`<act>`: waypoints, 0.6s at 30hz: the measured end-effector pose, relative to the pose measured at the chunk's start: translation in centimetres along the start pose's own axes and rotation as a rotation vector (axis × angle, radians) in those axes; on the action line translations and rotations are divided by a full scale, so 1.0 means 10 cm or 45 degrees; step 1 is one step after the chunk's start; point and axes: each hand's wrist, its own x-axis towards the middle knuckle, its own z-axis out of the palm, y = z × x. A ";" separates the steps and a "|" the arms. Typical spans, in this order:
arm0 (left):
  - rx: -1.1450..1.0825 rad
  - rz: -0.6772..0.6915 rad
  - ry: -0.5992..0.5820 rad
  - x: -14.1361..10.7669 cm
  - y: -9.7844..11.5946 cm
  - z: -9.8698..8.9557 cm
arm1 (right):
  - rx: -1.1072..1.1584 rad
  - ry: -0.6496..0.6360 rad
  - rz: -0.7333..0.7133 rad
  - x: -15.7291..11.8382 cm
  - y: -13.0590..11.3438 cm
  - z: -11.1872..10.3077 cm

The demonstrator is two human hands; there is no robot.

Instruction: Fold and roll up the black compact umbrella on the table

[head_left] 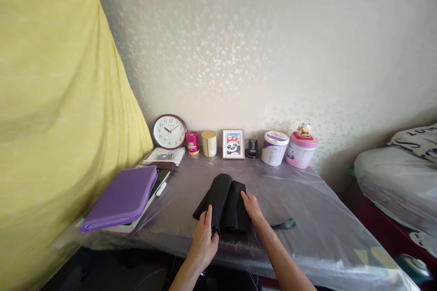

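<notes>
While the black bundle (221, 198) is at mid-surface (307, 204), toward the front edge, both hands have it; can't tell if it's lifted. Left hand (204, 241): grip closed on the near-left end, fingers along the side. Right hand (251, 207): grip pinching the right edge, fingers mostly hidden. Dark strip (287, 224) just beside right forearm. Purple folder (119, 195) well left.
</notes>
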 end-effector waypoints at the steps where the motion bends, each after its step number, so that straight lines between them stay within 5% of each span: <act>1: -0.007 -0.003 0.004 0.00 0.00 0.01 | -0.026 0.041 -0.003 0.00 0.02 0.00; 9: 0.064 -0.025 0.014 0.01 -0.01 0.05 | -0.114 0.161 -0.031 -0.08 0.02 -0.13; 18: 0.084 -0.045 0.011 0.00 -0.01 0.06 | -0.020 0.157 -0.150 0.05 -0.39 0.00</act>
